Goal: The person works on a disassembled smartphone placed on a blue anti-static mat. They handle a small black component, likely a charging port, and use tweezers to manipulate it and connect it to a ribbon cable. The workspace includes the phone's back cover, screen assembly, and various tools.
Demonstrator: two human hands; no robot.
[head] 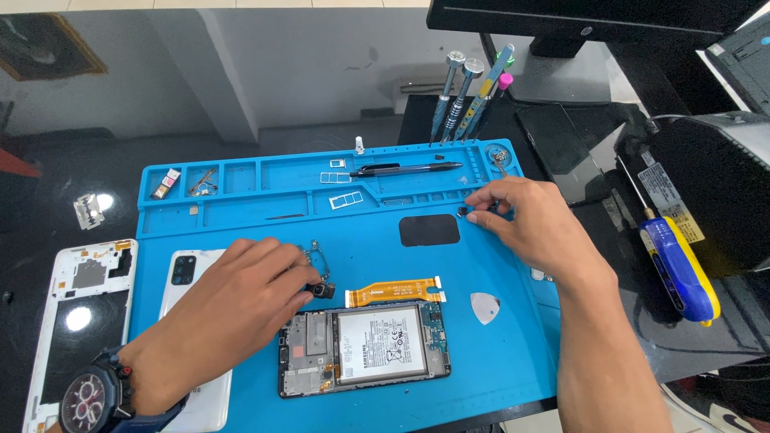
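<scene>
Camera module, small, dark and boxy, sits pinched at the fingertips of my left hand, that grip nearly closed around it with a thin metal bracket poking out just above the fingers. Right beneath this grip lies the opened phone, one of it, back off, showing a pale rectangular battery framed by green circuit board and silvery shields. Just to the right of the grip, one flat orange ribbon cable lies loose on the blue rubbery mat, which covers the dark counter.

My right hand is further up the mat, thumb and forefinger pressed together on a tiny dark part; too small for me to make out. Just left of that grip is one black rounded rectangular pad; below it, one white triangular pick.

Left of my left grip I count two white plastic shells: a back cover with a dark camera window, partly under my wrist, and a mid frame. Four slim screwdrivers stand upright at the mat's top edge, one black pen lying beside them.
</scene>
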